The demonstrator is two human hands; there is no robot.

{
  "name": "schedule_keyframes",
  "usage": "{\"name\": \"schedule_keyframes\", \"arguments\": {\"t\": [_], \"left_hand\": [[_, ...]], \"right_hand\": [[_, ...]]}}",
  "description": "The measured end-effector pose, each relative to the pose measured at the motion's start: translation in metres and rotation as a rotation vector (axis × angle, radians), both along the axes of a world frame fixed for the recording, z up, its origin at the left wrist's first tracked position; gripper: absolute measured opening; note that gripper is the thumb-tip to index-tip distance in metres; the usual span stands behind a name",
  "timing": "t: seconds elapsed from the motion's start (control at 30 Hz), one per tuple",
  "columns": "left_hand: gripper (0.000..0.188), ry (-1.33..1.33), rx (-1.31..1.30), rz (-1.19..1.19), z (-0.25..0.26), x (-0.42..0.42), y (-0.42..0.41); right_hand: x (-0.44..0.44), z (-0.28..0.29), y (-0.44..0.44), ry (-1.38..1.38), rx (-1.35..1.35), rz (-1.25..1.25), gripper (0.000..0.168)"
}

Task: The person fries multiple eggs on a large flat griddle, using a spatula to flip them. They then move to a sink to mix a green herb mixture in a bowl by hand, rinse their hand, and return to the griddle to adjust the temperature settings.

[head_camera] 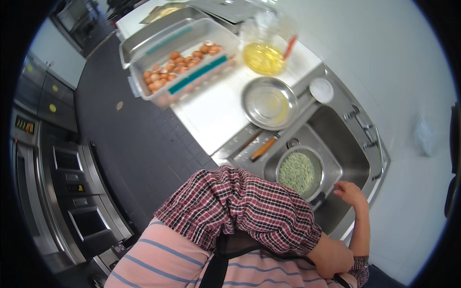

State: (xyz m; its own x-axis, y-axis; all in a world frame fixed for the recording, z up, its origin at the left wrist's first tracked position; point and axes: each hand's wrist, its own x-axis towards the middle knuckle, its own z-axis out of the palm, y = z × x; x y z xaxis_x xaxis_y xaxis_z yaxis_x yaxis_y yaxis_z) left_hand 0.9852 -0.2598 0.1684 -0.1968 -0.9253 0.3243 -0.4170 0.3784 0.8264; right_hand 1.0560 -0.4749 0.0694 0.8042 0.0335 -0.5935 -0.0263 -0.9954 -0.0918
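Note:
My left hand (332, 256) reaches across my body to my right arm, beside the plaid oversleeve (360, 270) near the elbow. Its fingers are curled and mostly hidden, so its grip cannot be made out. Over the sink (333, 158) hangs my right hand (349, 193), with nothing in it and its fingers loosely apart. Just left of it, in the sink, stands a metal bowl (321, 169) holding a finely chopped green and pale yellow mixture (297, 172). My plaid left sleeve partly covers the bowl's near side.
A wooden-handled tool (264, 147) lies by the sink's left edge. A nearly empty metal bowl (264, 102), a clear container of yellow liquid (264, 59) and a plastic bin (138, 81) with brown eggshells (180, 64) stand on the counter. A faucet (376, 144) lines the wall side.

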Motion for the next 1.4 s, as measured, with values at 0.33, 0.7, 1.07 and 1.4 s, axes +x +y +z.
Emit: {"name": "schedule_keyframes", "arguments": {"t": [0.33,0.7,1.07,1.4], "left_hand": [[0.021,-0.273,-0.427,0.521,0.068,0.014,0.163],[0.018,-0.106,-0.852,1.108,0.041,0.000,0.360],[0.040,0.885,0.608,2.939,-0.169,-0.204,0.462],[0.040,1.590,0.117,3.125,-0.267,-0.213,0.369]], "right_hand": [[0.085,-0.055,0.013,-0.073,-0.785,0.264,0.046],[0.115,-0.022,0.581,0.322,0.632,1.146,0.034],[0.054,-0.025,0.818,1.208,0.874,1.178,0.036],[-0.010,-0.312,0.993,0.814,-0.086,2.119,0.034]]}}
